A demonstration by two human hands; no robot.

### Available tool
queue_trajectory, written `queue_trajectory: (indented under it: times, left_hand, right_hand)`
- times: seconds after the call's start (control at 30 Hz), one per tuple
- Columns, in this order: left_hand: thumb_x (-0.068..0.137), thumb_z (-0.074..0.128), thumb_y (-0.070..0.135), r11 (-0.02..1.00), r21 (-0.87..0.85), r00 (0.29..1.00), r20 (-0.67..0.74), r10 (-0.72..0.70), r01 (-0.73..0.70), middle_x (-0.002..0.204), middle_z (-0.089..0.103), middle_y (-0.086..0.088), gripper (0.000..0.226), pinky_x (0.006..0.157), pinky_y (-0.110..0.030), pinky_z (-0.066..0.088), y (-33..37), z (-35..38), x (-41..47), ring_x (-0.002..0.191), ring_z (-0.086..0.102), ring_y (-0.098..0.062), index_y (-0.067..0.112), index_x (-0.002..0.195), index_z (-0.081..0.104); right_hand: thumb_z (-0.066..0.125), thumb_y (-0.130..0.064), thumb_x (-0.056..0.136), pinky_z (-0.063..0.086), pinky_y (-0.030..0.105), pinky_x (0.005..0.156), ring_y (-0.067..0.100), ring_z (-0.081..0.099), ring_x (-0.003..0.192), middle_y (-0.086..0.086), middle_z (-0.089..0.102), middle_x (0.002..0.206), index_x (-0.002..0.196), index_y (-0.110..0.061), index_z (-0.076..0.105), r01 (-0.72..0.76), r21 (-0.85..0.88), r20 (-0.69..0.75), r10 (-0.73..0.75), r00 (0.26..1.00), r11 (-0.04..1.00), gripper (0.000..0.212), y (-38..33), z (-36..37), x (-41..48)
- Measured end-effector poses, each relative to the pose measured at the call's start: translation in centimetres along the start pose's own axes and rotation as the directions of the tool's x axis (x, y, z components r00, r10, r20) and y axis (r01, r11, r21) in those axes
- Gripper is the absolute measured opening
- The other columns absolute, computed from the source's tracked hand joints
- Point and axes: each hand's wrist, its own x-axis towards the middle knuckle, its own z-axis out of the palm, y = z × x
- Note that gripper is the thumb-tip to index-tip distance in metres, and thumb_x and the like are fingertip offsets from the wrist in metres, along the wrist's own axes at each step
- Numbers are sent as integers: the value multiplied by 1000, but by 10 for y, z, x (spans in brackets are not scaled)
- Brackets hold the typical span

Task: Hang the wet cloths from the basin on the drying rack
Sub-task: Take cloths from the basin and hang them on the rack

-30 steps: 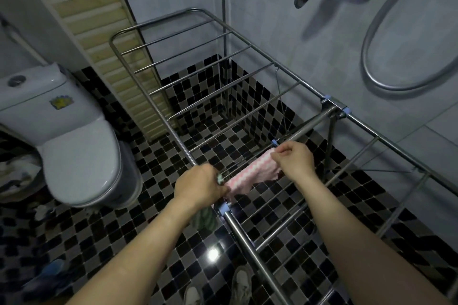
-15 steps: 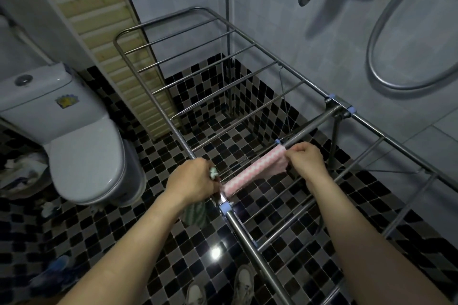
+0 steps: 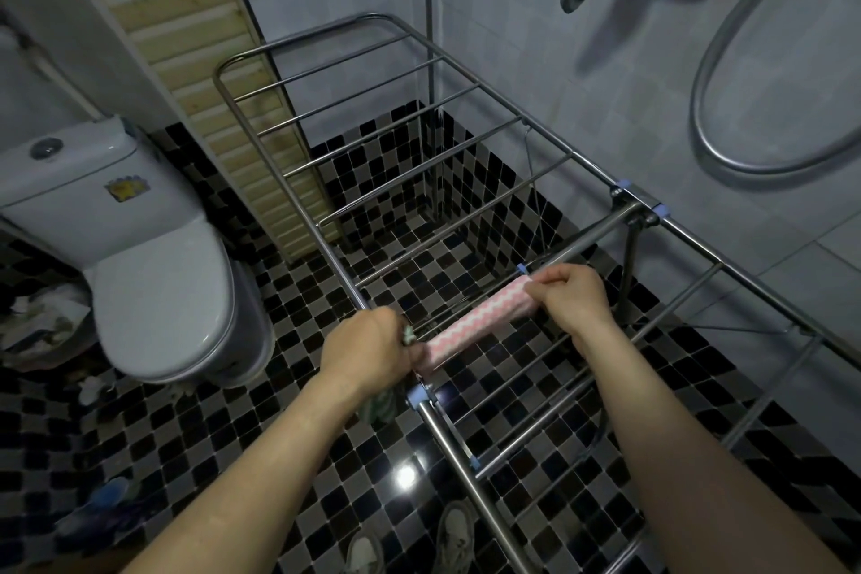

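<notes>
A pink and white zigzag cloth (image 3: 480, 317) lies stretched along a bar of the steel drying rack (image 3: 298, 219). My right hand (image 3: 570, 298) pinches its far end near a blue clip. My left hand (image 3: 368, 352) grips its near end at the rack's left rail. The same hand also holds a green cloth (image 3: 379, 405), which hangs down below my wrist and shows a little above my fingers. The basin is out of view.
A white toilet (image 3: 158, 294) stands to the left of the rack. A tap and a looped shower hose (image 3: 727, 107) hang on the tiled wall to the right. Clutter lies on the checkered floor at far left. My shoes (image 3: 456, 536) are below, beside the rack.
The pink cloth has been pulled from a bunched shape into a long flat strip along the bar. My hands have moved further apart.
</notes>
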Motion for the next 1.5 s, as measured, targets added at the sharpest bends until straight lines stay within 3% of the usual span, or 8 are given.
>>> queue_trajectory:
  times: [0.3, 0.43, 0.6, 0.87, 1.0, 1.17, 1.4, 1.5]
  left_hand:
    - [81, 70, 48, 1000, 21, 1000, 10, -13, 13, 81, 67, 6, 28, 71, -32, 58, 4, 7, -2, 74, 63, -11, 22, 93, 67]
    - [85, 65, 45, 966, -254, 999, 27, -39, 44, 82, 69, 5, 22, 75, -34, 58, -6, -8, -7, 75, 66, -11, 23, 89, 67]
    - [83, 69, 31, 404, -890, 978, 199, -67, 209, 68, 65, -3, 20, 57, -26, 54, -12, -64, -29, 55, 61, -15, 11, 80, 68]
    - [70, 72, 32, -105, -960, 956, 241, 166, 260, 76, 68, -9, 27, 67, -33, 59, -2, -76, -51, 68, 67, -20, 9, 84, 68]
    - [71, 72, 18, -116, -970, 954, 183, 238, 215, 83, 69, -10, 20, 71, -36, 60, -4, -79, -59, 73, 69, -21, 10, 89, 69]
    - [66, 75, 9, 60, -984, 947, 180, 267, 170, 86, 70, -11, 29, 66, -32, 59, -11, -82, -68, 75, 70, -21, 8, 94, 68]
    - [73, 72, 10, 311, -944, 898, 231, 375, 113, 91, 73, -16, 22, 72, -36, 59, -24, -85, -85, 79, 71, -26, 3, 93, 71]
    - [77, 72, 19, 226, -963, 909, 221, 354, 146, 69, 63, -10, 13, 60, -27, 52, -22, -86, -93, 59, 60, -19, 6, 77, 68]
  right_hand:
    - [67, -14, 88, 55, 33, 78, 11, 61, 79, -4, 64, 87, 94, -17, 66, 55, -37, -158, -60, 986, 998, 7, 3, 9, -5]
    - [60, -19, 92, 51, 27, 72, 14, 59, 87, 2, 61, 104, 108, -19, 63, 100, -83, -206, -115, 972, 992, 16, -4, 7, -11]
    - [61, -17, 90, 46, 23, 63, 14, 62, 83, 6, 69, 98, 107, -11, 69, -127, 386, 284, 13, 959, 914, 20, -43, -9, -53]
    - [64, -31, 79, 58, 33, 75, 25, 64, 108, 7, 67, 120, 129, -18, 59, -261, 390, 766, -155, 624, 883, 51, -79, 18, -128]
    - [68, -21, 82, 58, 23, 65, 19, 66, 96, 10, 69, 112, 119, -6, 64, -237, 412, 732, -165, 661, 880, 40, -80, 24, -146]
    - [68, -20, 82, 51, 18, 56, 17, 65, 84, 12, 71, 100, 107, -1, 70, -169, 447, 614, -164, 772, 878, 32, -78, 19, -165]
    - [47, -15, 96, 55, 30, 58, 24, 65, 79, 25, 66, 103, 107, 4, 61, -246, 739, 422, -146, 895, 627, 26, -74, 14, -202]
    - [47, -18, 97, 54, 28, 55, 22, 63, 75, 18, 66, 97, 116, 5, 56, -215, 751, 377, -138, 916, 624, 32, -73, 11, -222]
